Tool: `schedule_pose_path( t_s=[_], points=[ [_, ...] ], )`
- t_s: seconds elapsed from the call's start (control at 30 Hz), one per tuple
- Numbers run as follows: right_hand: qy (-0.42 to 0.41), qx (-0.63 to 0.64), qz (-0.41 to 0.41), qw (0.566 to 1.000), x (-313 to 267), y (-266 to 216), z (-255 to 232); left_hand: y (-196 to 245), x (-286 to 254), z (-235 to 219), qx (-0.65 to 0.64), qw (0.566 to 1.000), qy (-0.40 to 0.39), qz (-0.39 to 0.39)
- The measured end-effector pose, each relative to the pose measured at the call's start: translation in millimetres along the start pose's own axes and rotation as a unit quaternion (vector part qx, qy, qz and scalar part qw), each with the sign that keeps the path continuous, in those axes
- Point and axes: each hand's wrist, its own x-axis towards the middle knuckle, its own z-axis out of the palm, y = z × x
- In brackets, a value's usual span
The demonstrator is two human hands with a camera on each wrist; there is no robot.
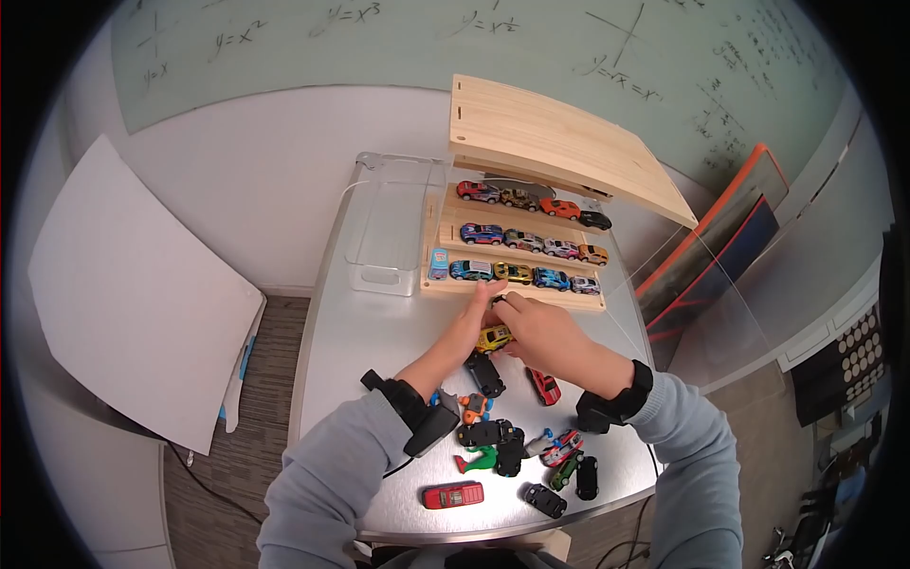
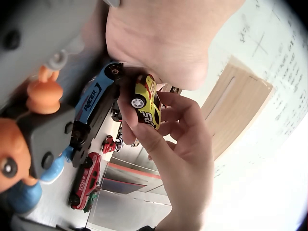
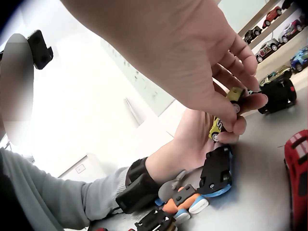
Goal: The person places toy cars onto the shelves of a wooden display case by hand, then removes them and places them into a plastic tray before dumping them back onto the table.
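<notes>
The right hand [image 1: 545, 334] and left hand [image 1: 471, 327] meet over the middle of a silver table [image 1: 379, 322], both on one small yellow toy car [image 1: 494, 337]. In the left wrist view the right hand's thumb and curled fingers [image 2: 185, 113] pinch the yellow car, lifted above the table. In the right wrist view the left hand lies palm up beneath it, its fingertips curled against the car's underside, so both hands have hold of the same toy.

Just below the hands, a dark car with a blue roof [image 1: 485, 374] lies on the table, and a red car [image 1: 544, 386] sits to its right. Nearer the person, more toy cars are scattered close together: an orange and blue figure vehicle [image 1: 473, 408], black cars [image 1: 493, 434], a green piece [image 1: 477, 461], a red bus [image 1: 453, 494] and a few dark cars by the table's front edge.

Beyond the hands stands a stepped wooden rack [image 1: 517, 248] holding three rows of parked toy cars, with a wooden lid [image 1: 559, 142] raised above it. A clear plastic box [image 1: 391, 228] sits just left of the rack. A whiteboard [image 1: 398, 38] with written equations covers the wall behind
</notes>
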Motion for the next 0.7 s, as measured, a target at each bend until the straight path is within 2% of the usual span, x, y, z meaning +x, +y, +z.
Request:
schedule_pose_path(
  t_s=[0.1, 0.17, 0.23, 0.3, 0.37, 0.4, 0.47, 0.5, 0.57, 0.6, 0.63, 0.67, 0.7],
  points=[
    [0.023, -0.062, -0.041, 0.997, 0.6, 9.3, -6.2, 3.1, 0.7, -3.0, -0.012, 0.999, -0.039, -0.018],
    [0.040, -0.067, 0.030, 0.997, 5.8, 22.1, -25.4, 3.6, 1.7, -5.6, -0.027, 0.998, -0.050, -0.026],
    [0.122, -0.082, 0.048, 0.988, 16.8, 49.5, -37.0, 0.9, 5.4, -7.0, -0.015, 0.998, -0.047, -0.030],
    [0.252, -0.047, 0.022, 0.966, 31.7, 86.1, -43.6, 0.5, 6.3, -6.1, -0.010, 0.998, -0.049, -0.029],
    [0.289, -0.032, 0.089, 0.953, 46.6, 117.0, -50.7, 1.2, 6.9, -5.7, -0.004, 0.999, -0.048, -0.025],
    [0.289, -0.033, 0.088, 0.953, 54.7, 133.4, -53.3, 1.3, 6.7, -6.0, -0.001, 0.998, -0.050, -0.023],
    [0.257, -0.111, 0.178, 0.943, 70.5, 165.3, -55.5, 2.1, 5.3, -7.5, 0.002, 0.999, -0.050, -0.019],
    [0.257, -0.111, 0.175, 0.944, 76.1, 177.3, -55.7, 2.2, 4.6, -7.2, 0.002, 0.998, -0.055, -0.016],
    [0.295, -0.148, 0.077, 0.941, 87.0, 200.0, -54.2, 2.9, 3.7, -6.9, 0.002, 0.998, -0.058, -0.011],
    [0.295, -0.148, 0.073, 0.941, 94.3, 214.4, -51.2, 3.4, 3.4, -6.0, 0.009, 0.998, -0.061, -0.015],
    [0.330, -0.125, 0.053, 0.934, 101.7, 228.2, -47.5, 4.2, 3.3, -5.4, 0.016, 0.998, -0.064, -0.021],
    [0.364, -0.103, 0.033, 0.925, 106.7, 229.8, -46.9, 3.8, 3.9, -5.6, 0.015, 0.998, -0.062, -0.020],
    [0.363, -0.102, 0.031, 0.926, 106.7, 232.1, -46.1, 3.1, 4.3, -5.6, 0.020, 0.997, -0.065, -0.019]
  ],
)
